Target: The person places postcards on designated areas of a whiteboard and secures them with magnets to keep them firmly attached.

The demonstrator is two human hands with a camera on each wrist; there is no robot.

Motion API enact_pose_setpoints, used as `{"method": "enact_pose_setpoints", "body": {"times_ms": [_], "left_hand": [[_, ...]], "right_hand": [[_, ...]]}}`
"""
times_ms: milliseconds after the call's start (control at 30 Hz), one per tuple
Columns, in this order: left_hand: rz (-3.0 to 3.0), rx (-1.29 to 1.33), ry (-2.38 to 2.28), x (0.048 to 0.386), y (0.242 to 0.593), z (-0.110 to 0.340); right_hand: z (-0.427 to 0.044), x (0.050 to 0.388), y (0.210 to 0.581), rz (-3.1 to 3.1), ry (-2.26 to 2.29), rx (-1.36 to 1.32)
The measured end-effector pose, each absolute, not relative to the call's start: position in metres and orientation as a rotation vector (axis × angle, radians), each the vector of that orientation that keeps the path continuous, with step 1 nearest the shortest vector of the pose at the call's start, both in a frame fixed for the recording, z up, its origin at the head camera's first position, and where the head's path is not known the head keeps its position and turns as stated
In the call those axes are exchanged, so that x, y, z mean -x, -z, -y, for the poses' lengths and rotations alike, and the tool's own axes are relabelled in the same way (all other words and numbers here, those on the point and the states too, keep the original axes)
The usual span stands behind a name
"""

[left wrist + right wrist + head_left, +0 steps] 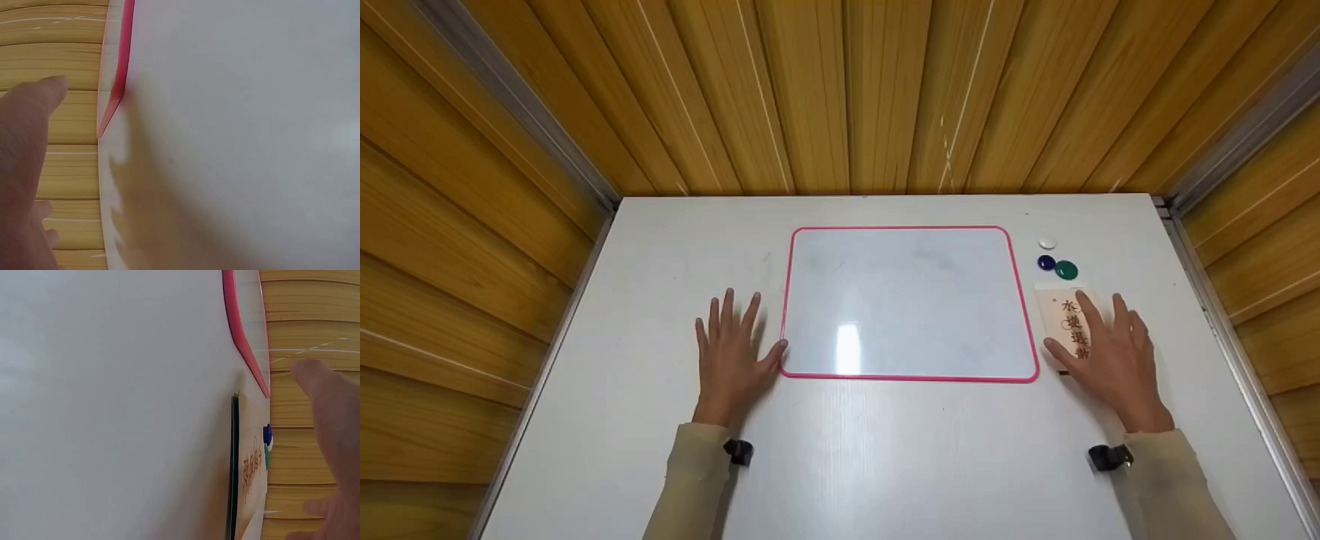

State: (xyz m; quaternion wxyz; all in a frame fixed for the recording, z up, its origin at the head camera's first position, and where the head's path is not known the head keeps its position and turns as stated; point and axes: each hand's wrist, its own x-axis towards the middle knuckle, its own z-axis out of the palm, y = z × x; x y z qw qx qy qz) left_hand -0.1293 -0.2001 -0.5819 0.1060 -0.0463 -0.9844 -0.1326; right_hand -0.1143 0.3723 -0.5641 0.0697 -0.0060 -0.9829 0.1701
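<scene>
A whiteboard [930, 307] with a pink frame lies flat on the white table. My left hand [729, 361] hovers beside its lower left corner, fingers spread, holding nothing. In the left wrist view the thumb [39, 95] is raised above the table. Over on the right, my right hand [1116, 364] is held above a small beige booklet or pad [1054, 311] printed with large brown characters, covering part of it. The right wrist view shows a gap between that hand [343, 422] and the pad [250, 467], which has a dark underside.
Just beyond the pad lie three round pieces: white [1048, 244], dark blue [1046, 262] and green [1066, 270]. Wood-look panel walls [877, 97] rise behind the white table [840, 457] and at both sides. Each wrist carries a small black camera [741, 451].
</scene>
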Motion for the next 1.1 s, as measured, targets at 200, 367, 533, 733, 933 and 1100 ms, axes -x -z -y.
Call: {"method": "enact_pose_setpoints", "body": {"times_ms": [200,367,533,733,933,1100], "left_hand": [[2.876,0.147,0.446,0.131,0.579,0.196],[2.872,0.14,0.505,0.131,0.576,0.192],[2.897,0.113,0.541,0.133,0.573,0.188],[2.925,0.043,0.64,0.138,0.568,0.181],[2.955,-0.018,0.749,0.142,0.564,0.172],[2.987,-0.027,0.783,0.144,0.563,0.165]], "right_hand": [[-0.374,0.114,0.559,3.024,-0.555,0.051],[-0.375,0.114,0.557,3.065,-0.547,0.056],[-0.375,0.116,0.555,3.109,-0.548,0.076],[-0.372,0.121,0.55,3.135,-0.584,0.114],[-0.371,0.127,0.548,3.176,-0.605,0.139],[-0.372,0.129,0.549,3.201,-0.613,0.156]]}}
